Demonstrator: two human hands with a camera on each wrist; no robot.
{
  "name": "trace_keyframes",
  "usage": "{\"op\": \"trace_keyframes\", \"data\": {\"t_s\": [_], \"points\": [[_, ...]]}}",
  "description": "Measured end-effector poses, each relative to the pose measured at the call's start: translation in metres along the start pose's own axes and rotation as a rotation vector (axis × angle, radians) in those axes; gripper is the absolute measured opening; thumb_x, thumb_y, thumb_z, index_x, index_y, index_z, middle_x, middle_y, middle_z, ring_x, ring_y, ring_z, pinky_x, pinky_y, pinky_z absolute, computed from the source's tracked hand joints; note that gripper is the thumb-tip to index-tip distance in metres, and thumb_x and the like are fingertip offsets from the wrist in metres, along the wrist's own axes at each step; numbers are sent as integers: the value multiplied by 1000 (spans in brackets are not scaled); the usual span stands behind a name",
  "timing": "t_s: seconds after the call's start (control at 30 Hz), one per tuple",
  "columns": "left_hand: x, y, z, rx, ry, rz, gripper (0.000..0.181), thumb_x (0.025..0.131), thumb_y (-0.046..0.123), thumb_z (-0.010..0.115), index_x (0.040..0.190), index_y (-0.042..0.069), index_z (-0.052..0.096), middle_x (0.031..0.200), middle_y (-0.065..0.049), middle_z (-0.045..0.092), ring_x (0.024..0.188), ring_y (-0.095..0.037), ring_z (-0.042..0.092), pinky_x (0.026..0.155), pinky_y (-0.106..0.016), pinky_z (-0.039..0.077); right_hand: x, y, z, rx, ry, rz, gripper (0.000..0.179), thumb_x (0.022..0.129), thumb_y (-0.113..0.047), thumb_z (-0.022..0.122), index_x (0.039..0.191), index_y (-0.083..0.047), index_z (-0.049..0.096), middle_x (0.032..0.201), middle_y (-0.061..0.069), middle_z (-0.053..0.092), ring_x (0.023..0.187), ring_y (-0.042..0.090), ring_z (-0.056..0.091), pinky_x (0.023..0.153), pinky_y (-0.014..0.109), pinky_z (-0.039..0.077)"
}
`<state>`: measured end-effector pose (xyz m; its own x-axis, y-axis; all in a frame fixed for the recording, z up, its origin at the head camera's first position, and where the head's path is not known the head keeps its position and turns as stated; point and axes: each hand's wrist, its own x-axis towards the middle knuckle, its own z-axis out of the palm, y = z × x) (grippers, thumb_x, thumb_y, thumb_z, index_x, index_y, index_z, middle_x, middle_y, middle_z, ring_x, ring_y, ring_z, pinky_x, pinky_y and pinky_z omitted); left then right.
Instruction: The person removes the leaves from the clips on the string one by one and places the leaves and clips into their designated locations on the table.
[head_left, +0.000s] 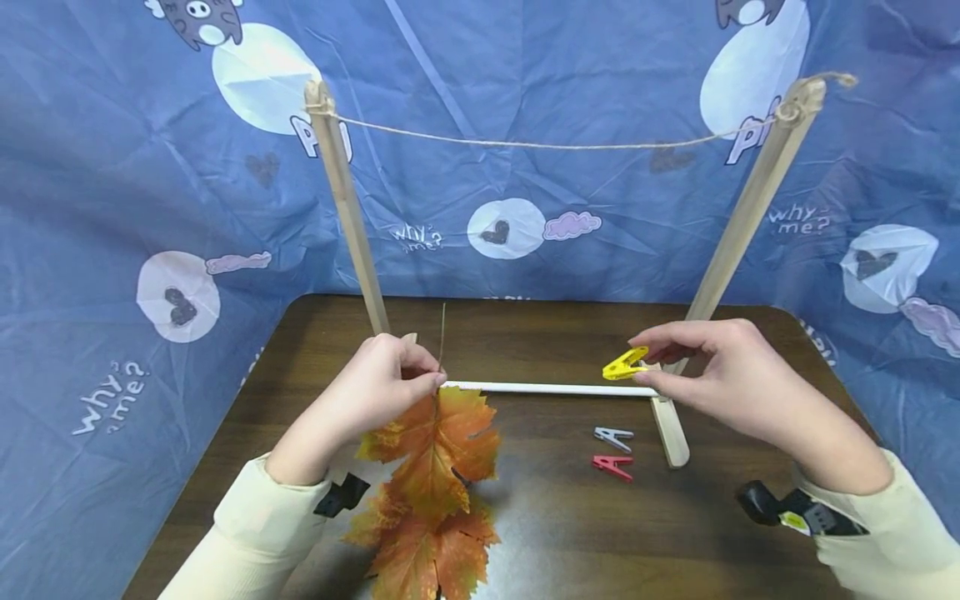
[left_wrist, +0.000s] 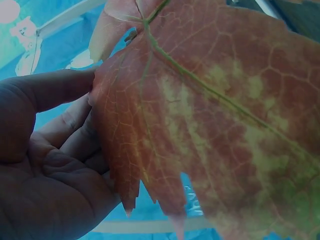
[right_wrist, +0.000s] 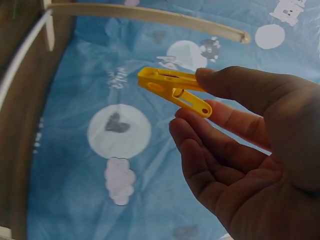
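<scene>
My left hand (head_left: 386, 372) pinches the top of an orange artificial maple leaf (head_left: 435, 454) by its stem, which sticks up thin above the fingers. A second maple leaf (head_left: 431, 550) hangs below it. Close up in the left wrist view, a leaf (left_wrist: 215, 115) covers much of the hand's fingers. Between thumb and fingertips of my right hand (head_left: 723, 375) is a yellow clothespin (head_left: 624, 364). Its jaws point left, away from the palm, with nothing between them, as the clothespin (right_wrist: 170, 85) shows in the right wrist view.
A twine line (head_left: 525, 146) sags between two wooden posts (head_left: 348, 208) on a stand with a white crossbar (head_left: 547, 388). A grey clothespin (head_left: 613, 437) and a red clothespin (head_left: 613, 467) lie on the brown table (head_left: 570, 542). Blue printed cloth (head_left: 450, 75) surrounds it.
</scene>
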<state>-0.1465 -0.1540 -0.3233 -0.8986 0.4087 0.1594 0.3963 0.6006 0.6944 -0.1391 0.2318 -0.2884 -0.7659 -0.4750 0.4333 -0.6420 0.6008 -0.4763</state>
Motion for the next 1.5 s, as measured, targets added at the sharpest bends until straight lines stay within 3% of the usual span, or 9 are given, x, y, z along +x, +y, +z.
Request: {"op": "trace_keyframes", "data": {"t_s": [0.4,0.6,0.93,1.23,1.5], "points": [[-12,-16,9,-31,-25,-48,12,92,3,72,83,8,79,74,5,69,61,-10,51,55,-29,42,-26,17,34,58,-105,143,30,76,-2,89,101,-14,76,85,-12,68,77,13,64,65,25,52],[-18,-21,17,-60,-45,-106,14,92,3,70,83,8,79,82,2,73,67,-12,56,58,-30,45,-36,23,47,95,-144,151,31,75,-3,90,102,-11,76,87,-12,68,78,13,65,70,29,54],[-28,-32,28,-67,-79,-164,13,91,4,71,81,7,78,77,3,71,68,-10,59,63,-33,48,-52,38,72,144,-220,158,28,78,-3,87,104,-9,77,89,-9,70,78,7,65,69,32,56],[-31,-49,43,-81,-120,-199,14,90,3,71,77,6,76,66,4,66,60,-10,53,57,-31,44,-65,50,93,183,-331,229,23,75,4,81,93,-7,74,82,-8,68,74,8,63,66,30,55],[-32,-63,54,-158,-176,-254,15,89,1,71,74,2,75,64,1,64,58,-9,52,55,-29,43,-81,58,112,125,-389,301,24,73,-1,87,92,-6,74,79,-6,63,70,8,58,62,27,51]]}}
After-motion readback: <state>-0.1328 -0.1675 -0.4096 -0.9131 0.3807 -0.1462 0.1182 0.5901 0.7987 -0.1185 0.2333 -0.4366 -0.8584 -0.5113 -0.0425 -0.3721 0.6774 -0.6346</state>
